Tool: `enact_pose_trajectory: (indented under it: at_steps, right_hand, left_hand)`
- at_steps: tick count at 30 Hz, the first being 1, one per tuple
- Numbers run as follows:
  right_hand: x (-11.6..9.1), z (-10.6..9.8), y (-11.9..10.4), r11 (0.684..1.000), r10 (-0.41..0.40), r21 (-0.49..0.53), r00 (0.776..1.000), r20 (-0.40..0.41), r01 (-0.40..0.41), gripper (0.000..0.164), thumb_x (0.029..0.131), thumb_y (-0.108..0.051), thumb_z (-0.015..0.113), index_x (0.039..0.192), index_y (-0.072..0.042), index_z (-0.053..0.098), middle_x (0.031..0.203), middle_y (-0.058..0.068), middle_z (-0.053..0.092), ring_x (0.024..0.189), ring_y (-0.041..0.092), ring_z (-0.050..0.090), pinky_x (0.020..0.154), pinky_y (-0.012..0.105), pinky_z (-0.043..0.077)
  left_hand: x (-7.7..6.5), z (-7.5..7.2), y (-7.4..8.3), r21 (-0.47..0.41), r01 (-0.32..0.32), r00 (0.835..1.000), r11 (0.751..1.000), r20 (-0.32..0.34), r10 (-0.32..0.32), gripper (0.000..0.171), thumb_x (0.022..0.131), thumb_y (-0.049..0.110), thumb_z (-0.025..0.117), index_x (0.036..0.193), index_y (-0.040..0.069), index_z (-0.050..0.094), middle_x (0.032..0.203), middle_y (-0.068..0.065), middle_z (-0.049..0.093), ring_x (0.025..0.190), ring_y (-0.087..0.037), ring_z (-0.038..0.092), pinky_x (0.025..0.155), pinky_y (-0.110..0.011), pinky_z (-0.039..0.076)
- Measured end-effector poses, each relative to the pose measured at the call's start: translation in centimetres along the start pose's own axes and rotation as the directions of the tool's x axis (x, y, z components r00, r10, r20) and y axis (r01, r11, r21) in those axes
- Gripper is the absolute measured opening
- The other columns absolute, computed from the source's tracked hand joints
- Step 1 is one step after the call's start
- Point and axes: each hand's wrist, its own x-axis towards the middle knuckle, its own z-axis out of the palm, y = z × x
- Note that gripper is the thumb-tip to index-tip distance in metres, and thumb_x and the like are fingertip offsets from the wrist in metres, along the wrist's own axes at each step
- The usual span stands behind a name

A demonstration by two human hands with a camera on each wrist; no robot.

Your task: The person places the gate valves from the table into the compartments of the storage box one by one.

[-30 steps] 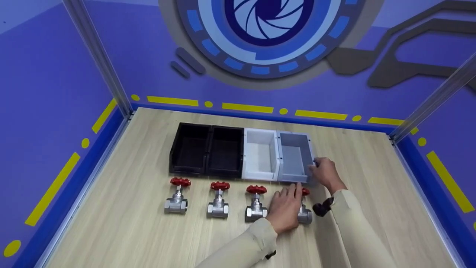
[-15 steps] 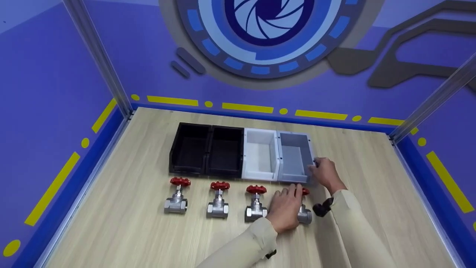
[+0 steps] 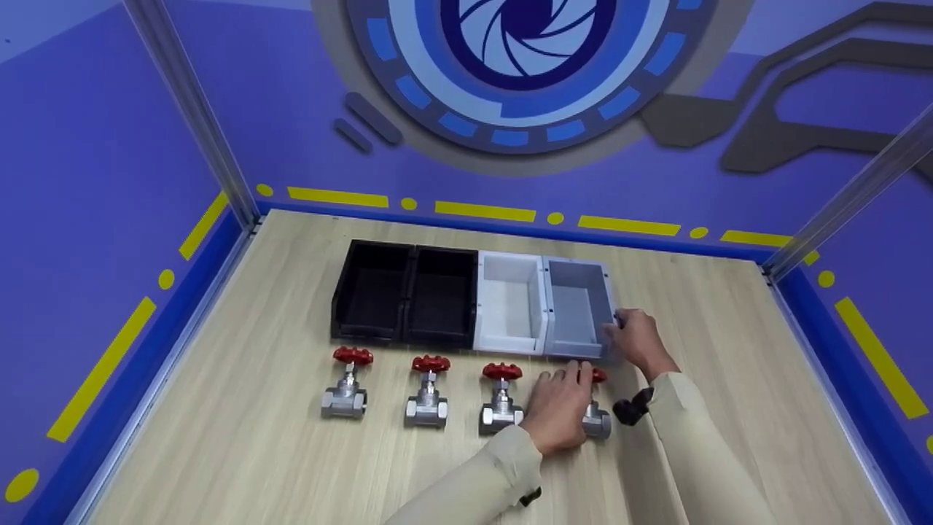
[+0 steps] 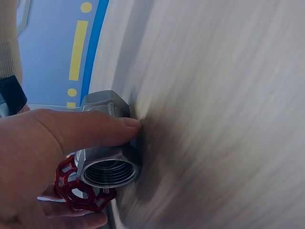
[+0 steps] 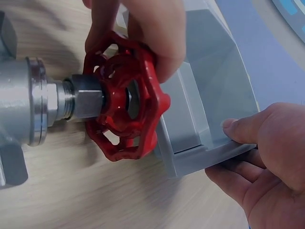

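Note:
My left hand point(image 3: 557, 412) grips the rightmost gate valve point(image 3: 598, 422), its thumb lying across the metal body in the left wrist view. Fingers of that hand curl at the red handwheel point(image 5: 121, 105), seen large in the right wrist view. The valve's threaded port point(image 4: 109, 172) faces the left wrist camera. My right hand point(image 3: 641, 341) pinches the side wall of the grey bin point(image 3: 576, 349), thumb inside and fingers outside. In the head view the left hand hides much of the valve.
Left of the grey bin, a white bin point(image 3: 510, 344) and two black bins point(image 3: 441, 292) stand in one row. Several more valves point(image 3: 426, 410) with red handwheels are lined up before them on the wooden table point(image 3: 255, 379). Blue walls point(image 3: 95, 182) enclose the back and sides.

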Motion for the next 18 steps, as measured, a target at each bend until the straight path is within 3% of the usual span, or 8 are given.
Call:
enact_pose_trajectory:
  at_steps: [8,18]
  right_hand:
    - [-0.22,-0.54,0.26,0.999,0.04,-0.016,0.999,0.009,-0.039,0.012,0.095,-0.009,0.054,0.087,0.0,0.054,0.078,0.006,0.048,0.072,0.019,0.048,0.061,0.029,0.038]
    - [0.02,-0.04,-0.14,0.999,0.049,-0.008,0.999,0.01,-0.049,0.011,0.095,-0.009,0.054,0.093,0.002,0.058,0.084,0.009,0.055,0.076,0.02,0.05,0.063,0.029,0.04]
  left_hand:
    - [0.31,-0.07,0.25,-0.006,-0.034,0.999,0.999,-0.04,0.034,0.096,0.052,0.043,0.085,0.133,0.012,0.044,0.111,0.001,0.054,0.086,-0.012,0.059,0.067,-0.026,0.042]
    - [0.22,0.06,-0.4,-0.034,-0.03,0.999,0.999,-0.027,0.029,0.1,0.05,0.043,0.087,0.135,0.013,0.043,0.113,0.001,0.054,0.091,-0.013,0.059,0.074,-0.027,0.045]
